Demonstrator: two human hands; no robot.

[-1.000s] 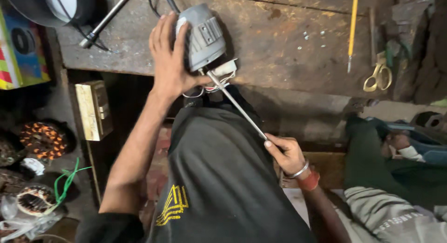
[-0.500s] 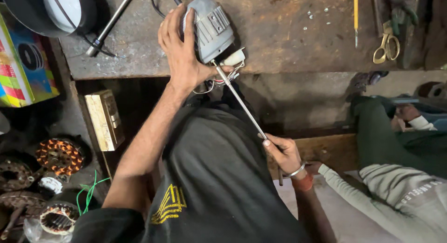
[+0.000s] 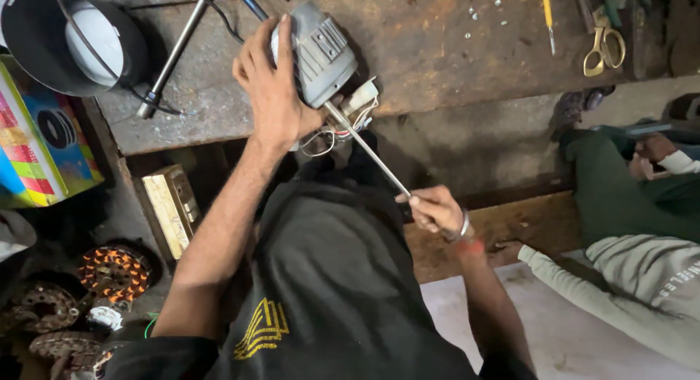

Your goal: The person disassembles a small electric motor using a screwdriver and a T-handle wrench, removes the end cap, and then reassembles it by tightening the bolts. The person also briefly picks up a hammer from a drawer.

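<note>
gripping grey motor (image 3: 321,56), bright box (image 3: 36,139) left

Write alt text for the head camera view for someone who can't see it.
A person's left hand steadies a small grey electric motor at the edge of a worn workbench, while the right hand holds a long metal rod running into it. Yellow-handled scissors lie on the bench.

Bare bench (image 3: 452,67) lies open right of the motor (image 3: 321,56); metal rods (image 3: 179,48) and a lamp (image 3: 73,41) crowd its left, scissors (image 3: 604,41) the far right.
</note>
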